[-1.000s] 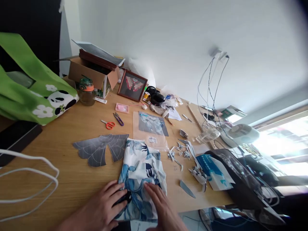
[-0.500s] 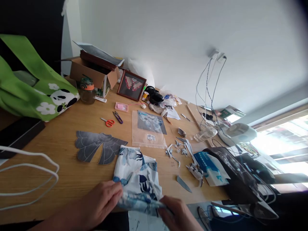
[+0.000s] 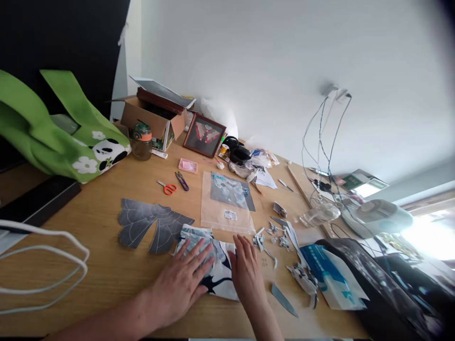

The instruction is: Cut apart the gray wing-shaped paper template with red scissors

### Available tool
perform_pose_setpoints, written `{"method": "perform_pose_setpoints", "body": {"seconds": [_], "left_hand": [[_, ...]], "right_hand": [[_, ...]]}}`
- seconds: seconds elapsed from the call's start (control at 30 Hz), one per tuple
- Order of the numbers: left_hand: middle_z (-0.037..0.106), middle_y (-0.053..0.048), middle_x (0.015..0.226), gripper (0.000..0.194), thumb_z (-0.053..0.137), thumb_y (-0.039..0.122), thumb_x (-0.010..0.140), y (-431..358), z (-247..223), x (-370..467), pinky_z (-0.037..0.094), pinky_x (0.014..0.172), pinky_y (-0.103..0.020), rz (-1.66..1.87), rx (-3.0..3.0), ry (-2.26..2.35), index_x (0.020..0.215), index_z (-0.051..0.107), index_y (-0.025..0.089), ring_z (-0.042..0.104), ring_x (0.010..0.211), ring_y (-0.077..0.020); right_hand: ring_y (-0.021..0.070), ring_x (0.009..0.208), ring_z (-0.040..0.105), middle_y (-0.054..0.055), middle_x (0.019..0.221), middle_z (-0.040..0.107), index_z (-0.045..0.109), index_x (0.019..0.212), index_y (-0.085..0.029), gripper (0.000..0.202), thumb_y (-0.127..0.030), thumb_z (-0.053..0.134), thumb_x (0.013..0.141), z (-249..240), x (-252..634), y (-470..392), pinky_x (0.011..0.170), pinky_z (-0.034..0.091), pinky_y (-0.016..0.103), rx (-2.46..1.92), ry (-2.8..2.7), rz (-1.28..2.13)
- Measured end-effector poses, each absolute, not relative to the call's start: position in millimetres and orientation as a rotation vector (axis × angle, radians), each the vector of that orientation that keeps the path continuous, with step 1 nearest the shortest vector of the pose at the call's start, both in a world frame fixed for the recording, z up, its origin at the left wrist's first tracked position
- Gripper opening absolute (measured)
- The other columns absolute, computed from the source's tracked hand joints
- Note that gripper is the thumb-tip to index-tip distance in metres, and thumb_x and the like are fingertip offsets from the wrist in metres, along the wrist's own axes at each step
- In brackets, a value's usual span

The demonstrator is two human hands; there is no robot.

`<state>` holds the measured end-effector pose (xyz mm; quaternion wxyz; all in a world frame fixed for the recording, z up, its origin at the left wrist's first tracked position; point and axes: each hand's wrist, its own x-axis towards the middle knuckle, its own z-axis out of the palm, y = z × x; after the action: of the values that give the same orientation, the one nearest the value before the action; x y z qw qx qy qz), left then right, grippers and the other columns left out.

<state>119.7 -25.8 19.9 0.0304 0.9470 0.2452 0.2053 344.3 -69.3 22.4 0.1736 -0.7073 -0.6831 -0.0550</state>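
Note:
A folded piece of white and blue patterned fabric (image 3: 222,255) lies on the wooden table in front of me. My left hand (image 3: 186,277) rests flat across its left part with the fingers spread. At the fabric's right edge is my right hand (image 3: 246,270), its fingers stretched out and held side by side. Left of the fabric, almost against it, sits a grey wing-shaped cutout (image 3: 142,225) with pale curved lines. Beyond it are orange-handled scissors (image 3: 168,188) and purple thread snips (image 3: 182,181).
Behind the fabric lies a clear plastic bag (image 3: 216,218) with a patterned piece inside. Fabric scraps (image 3: 282,241) and a blue packet (image 3: 327,272) are at the right. A green panda bag (image 3: 83,142), bottle (image 3: 142,147) and white cable (image 3: 67,234) are at the left.
Both hands have let go of the fabric edge they were gripping and now lie flat on the cloth. The near part of the fabric is folded up away from me.

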Motion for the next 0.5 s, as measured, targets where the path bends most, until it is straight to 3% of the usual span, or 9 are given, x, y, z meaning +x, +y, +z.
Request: {"method": "perform_pose_setpoints", "body": {"seconds": [0.1,0.23,0.37,0.5], "left_hand": [[0.036,-0.007,0.156,0.062,0.058,0.035,0.089,-29.8,4.6,129.4,0.024,0.113,-0.057,0.48,2.911,0.799,0.147,0.038,0.027,0.027,0.145,-0.0341],[0.031,-0.009,0.158,0.066,0.052,0.048,0.091,-27.1,-13.9,134.7,0.02,0.113,-0.059,0.463,2.883,0.832,0.15,0.033,0.026,0.022,0.146,-0.0364],[0.029,-0.009,0.159,0.067,0.04,0.053,0.095,-27.4,-4.7,127.6,0.017,0.116,-0.057,0.517,2.893,0.786,0.153,0.026,0.024,0.018,0.148,-0.0332],[0.032,-0.008,0.158,0.064,0.045,0.049,0.095,-31.9,26.3,103.5,0.024,0.117,-0.049,0.488,2.93,0.73,0.151,0.031,0.022,0.021,0.148,-0.0285]], "right_hand": [[0.032,0.143,0.031,0.008,0.154,0.038,0.029,0.152,-0.024,0.058,-0.033,0.046,0.097,15.6,328.1,-86.2,0.11,0.036,0.054,-1.879,-2.195,-0.225],[0.0309,0.141,0.037,0.004,0.156,0.035,0.01,0.156,-0.027,0.068,-0.037,0.044,0.098,-6.0,319.1,-91.2,0.106,0.043,0.052,-1.849,-2.342,-0.208],[0.0338,0.137,0.043,0.006,0.154,0.036,0.006,0.157,-0.026,0.069,-0.038,0.04,0.098,-23.8,327.2,-87.5,0.101,0.045,0.056,-1.807,-2.341,-0.269],[0.0379,0.128,0.052,0.01,0.148,0.046,0.01,0.157,-0.026,0.072,-0.045,0.044,0.096,-39.8,336.1,-93.1,0.093,0.048,0.056,-1.685,-2.346,-0.336]]}}
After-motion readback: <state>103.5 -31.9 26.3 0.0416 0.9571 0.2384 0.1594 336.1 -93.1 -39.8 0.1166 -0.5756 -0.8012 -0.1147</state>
